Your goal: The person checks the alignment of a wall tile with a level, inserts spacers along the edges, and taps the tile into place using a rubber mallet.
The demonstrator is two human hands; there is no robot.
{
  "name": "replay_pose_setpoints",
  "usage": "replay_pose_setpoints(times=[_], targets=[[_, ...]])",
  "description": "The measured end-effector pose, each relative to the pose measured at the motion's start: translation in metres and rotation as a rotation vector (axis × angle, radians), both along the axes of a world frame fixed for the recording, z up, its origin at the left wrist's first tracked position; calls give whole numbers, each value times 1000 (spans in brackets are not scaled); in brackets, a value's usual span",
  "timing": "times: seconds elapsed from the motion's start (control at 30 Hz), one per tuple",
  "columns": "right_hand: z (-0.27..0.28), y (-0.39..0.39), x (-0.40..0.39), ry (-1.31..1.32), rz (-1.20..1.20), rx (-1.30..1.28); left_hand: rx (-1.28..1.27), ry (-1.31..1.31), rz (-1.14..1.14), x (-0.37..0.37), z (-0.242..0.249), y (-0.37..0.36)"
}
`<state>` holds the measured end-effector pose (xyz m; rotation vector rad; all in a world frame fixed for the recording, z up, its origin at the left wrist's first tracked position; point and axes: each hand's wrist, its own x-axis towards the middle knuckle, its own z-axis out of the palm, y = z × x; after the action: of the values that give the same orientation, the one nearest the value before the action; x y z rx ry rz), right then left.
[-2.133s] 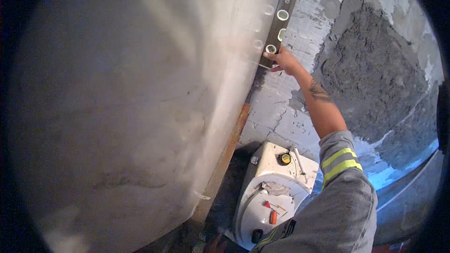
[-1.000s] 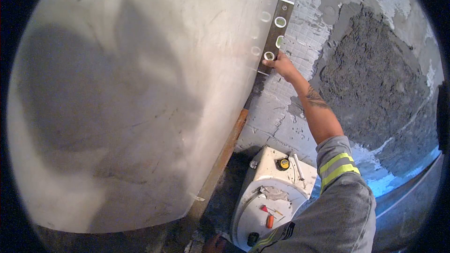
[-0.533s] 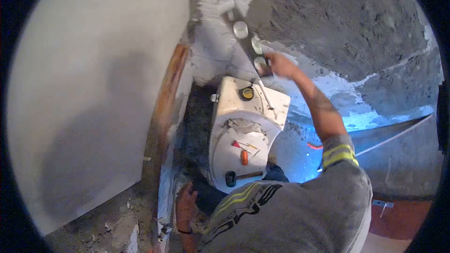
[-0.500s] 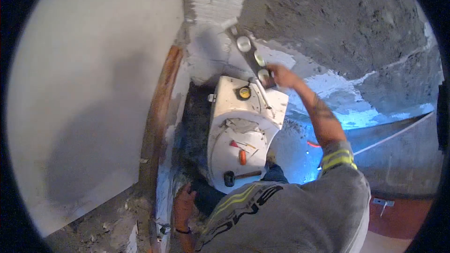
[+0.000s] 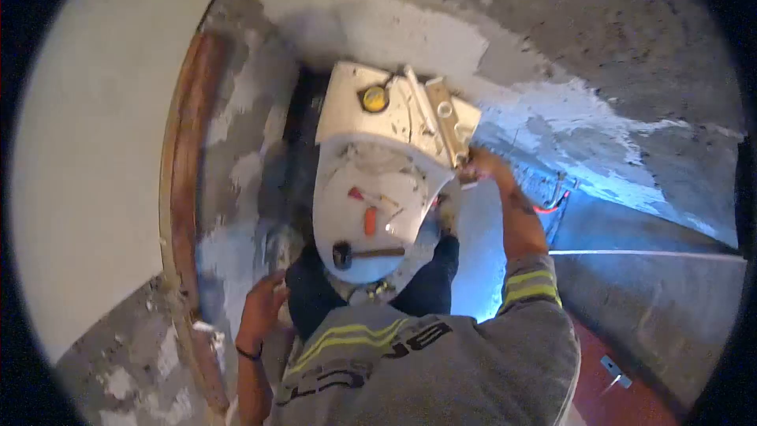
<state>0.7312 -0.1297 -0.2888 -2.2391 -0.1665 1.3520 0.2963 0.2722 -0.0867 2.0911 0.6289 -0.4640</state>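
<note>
A white toilet stands in front of me, its tank top (image 5: 335,114) dusty and its closed lid (image 5: 331,197) strewn with tools. My right hand (image 5: 485,167) is closed around the near end of a spirit level (image 5: 446,114), which lies along the right side of the tank top. Beside the level lies a pale narrow bar (image 5: 421,101). A yellow tape measure (image 5: 374,99) sits further left. On the lid are a black-headed mallet (image 5: 343,255) and an orange-handled tool (image 5: 371,221). My left hand (image 5: 262,312) hangs by my left knee, fingers loosely apart, holding nothing visible.
A reddish-brown wooden post (image 5: 189,142) runs along the left beside a pale panel (image 5: 95,110). Rough plastered wall (image 5: 615,39) rises behind the toilet. On the right are a metal pipe fitting with a red part (image 5: 558,193) and a large grey panel (image 5: 646,292).
The spirit level has come down from beside the wall onto the tank top, with my right hand on its near end. The view has shifted; my left hand shows more fully.
</note>
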Motion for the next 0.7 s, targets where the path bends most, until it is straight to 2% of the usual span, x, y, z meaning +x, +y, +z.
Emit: replay_pose_setpoints(times=[0.1, 0.17, 0.2, 0.27, 0.33, 0.4, 0.47, 0.5, 0.57, 0.63, 0.7], targets=[[-25, -3, 17, 145, 170, 24, 11, 35, -20, 3, 5, -8], [-35, -2, 12, -30, -116, 7, 20, 77, -22, -2, 4, -12], [-48, -5, 11, -16, -101, 17, -2, 55, -34, 0, 0, -13], [-78, -17, 9, -6, -293, 213, -20, 40, -21, 7, -11, -12], [-74, -18, 1, 7, -298, 184, -92, 153, -70, 12, -23, -2], [-67, -22, 1, 2, -307, 161, 17, -13, -209, 16, -40, 12], [-61, -38, -12, -545, -147, 318, 4, -11, -234, 40, -39, 25], [-48, -43, -20, -532, -151, 322, -16, -18, -281, 49, -33, 29], [21, -38, -16, -666, 73, 149, 15, -15, -227, 55, -17, 33], [129, 3, -15, -346, 117, 217, 91, -16, -106, 20, 1, 15], [178, 29, 0, -448, 401, 554, 594, -64, -9, -57, 5, -30]])
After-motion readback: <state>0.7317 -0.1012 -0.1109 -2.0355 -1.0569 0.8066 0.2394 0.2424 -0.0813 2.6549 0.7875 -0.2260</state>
